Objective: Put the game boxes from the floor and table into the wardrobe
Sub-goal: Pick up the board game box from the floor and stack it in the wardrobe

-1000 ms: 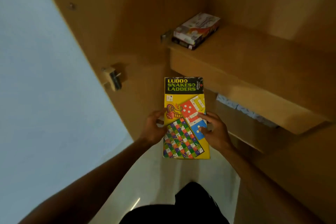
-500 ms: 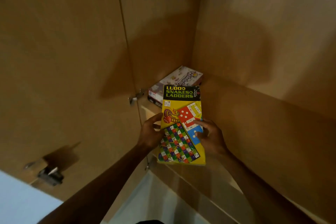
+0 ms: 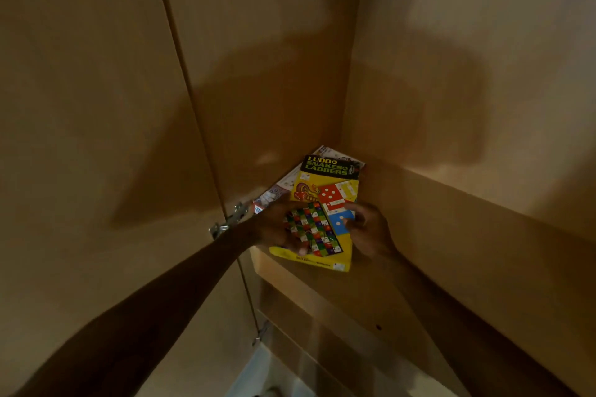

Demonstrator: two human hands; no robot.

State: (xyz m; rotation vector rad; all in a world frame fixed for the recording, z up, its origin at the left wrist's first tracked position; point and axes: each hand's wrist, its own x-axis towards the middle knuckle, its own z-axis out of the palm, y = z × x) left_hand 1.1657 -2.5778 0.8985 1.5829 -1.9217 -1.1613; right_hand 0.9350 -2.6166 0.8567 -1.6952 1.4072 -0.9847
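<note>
Yellow cardboard meets the wardrobe shelf (image 3: 445, 235): a person's left hand (image 3: 275, 227) and right hand (image 3: 371, 230) each grip a long edge of the Ludo box (image 3: 325, 203), holding it over a white game box (image 3: 279, 188) that already lies in the shelf's back left corner, near the door hinge (image 3: 230, 221). The far end of the yellow lid overlaps the white one; whether it rests there or hovers just above cannot be told (the light is dim). One box looks stowed and a second nearly so, pending release; any boxes left on floor or counter lie outside the view.
</note>
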